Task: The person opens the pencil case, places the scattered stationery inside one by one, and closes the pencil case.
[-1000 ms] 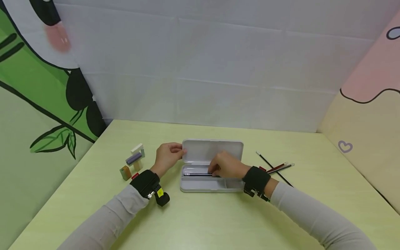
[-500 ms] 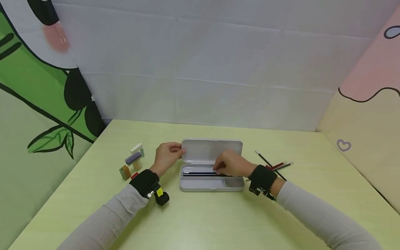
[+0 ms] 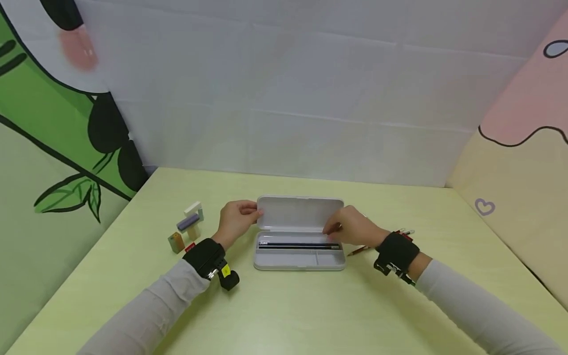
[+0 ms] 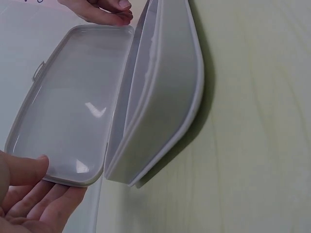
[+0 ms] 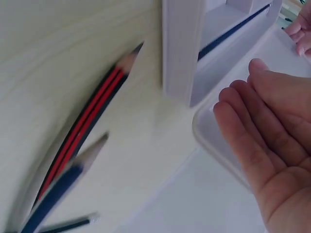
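Plainly, the pencil case (image 3: 284, 258) sat at the middle of the table (image 3: 284, 310), its long axis running left to right, its lid (image 3: 293, 213) tipped up along the far side. Two dark pencils (image 3: 297, 246) lay in the tray along that same axis, side by side in the far part; a short divider (image 3: 317, 257) crossed the near part towards the right end. With my left hand (image 3: 235, 222) I gripped the left end of the lid. My right hand (image 3: 355, 227) was by the lid's right end, fingers loosely bent, holding nothing; whether it touched the lid I couldn't tell. Small blocks (image 3: 188, 222) stood to the left, beyond my left wrist.

From the left wrist I could see my thumb on the lid's inner face, fingers behind it, and a small loop (image 4: 38, 71) on the lid's free edge, details too small from the head. The right wrist view showed what my right arm largely hid from above: a red-striped pencil (image 5: 82, 133) and a blue pencil (image 5: 56, 196) outside the case, both with sharpened points towards it.
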### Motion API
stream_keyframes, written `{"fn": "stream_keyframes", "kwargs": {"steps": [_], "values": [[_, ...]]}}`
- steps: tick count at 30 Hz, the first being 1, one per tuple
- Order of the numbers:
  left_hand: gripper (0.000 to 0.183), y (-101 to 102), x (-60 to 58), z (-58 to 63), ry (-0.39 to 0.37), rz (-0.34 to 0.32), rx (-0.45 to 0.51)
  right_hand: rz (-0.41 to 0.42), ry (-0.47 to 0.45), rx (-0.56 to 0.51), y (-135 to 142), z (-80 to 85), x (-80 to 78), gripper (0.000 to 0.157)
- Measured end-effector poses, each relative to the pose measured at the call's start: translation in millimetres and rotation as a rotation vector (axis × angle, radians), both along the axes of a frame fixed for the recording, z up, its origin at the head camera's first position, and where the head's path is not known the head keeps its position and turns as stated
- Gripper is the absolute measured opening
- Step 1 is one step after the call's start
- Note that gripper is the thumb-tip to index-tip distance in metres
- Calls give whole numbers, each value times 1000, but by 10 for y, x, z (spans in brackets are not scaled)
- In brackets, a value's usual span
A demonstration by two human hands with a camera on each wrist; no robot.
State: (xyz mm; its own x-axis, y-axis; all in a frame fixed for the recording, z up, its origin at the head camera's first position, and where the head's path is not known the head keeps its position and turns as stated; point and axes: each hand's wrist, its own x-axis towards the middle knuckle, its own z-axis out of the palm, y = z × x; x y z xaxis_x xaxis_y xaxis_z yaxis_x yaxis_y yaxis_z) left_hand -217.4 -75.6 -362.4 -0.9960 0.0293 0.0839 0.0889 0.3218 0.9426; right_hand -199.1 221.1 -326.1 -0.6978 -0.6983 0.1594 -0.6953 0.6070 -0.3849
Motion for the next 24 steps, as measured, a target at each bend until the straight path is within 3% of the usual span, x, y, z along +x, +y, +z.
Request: {"fn": "stream_keyframes", "kwargs": {"steps": [11,18,24], "values": [[26,12,0,30,-7,4,4,-121,3,37,507,122,22,12],[26,4,18,28,-10,2,1,-173,18,72,839,69,4,14],[25,23,22,25,3,-7,7,-170,-14,79,1043,27,34,18]]}}
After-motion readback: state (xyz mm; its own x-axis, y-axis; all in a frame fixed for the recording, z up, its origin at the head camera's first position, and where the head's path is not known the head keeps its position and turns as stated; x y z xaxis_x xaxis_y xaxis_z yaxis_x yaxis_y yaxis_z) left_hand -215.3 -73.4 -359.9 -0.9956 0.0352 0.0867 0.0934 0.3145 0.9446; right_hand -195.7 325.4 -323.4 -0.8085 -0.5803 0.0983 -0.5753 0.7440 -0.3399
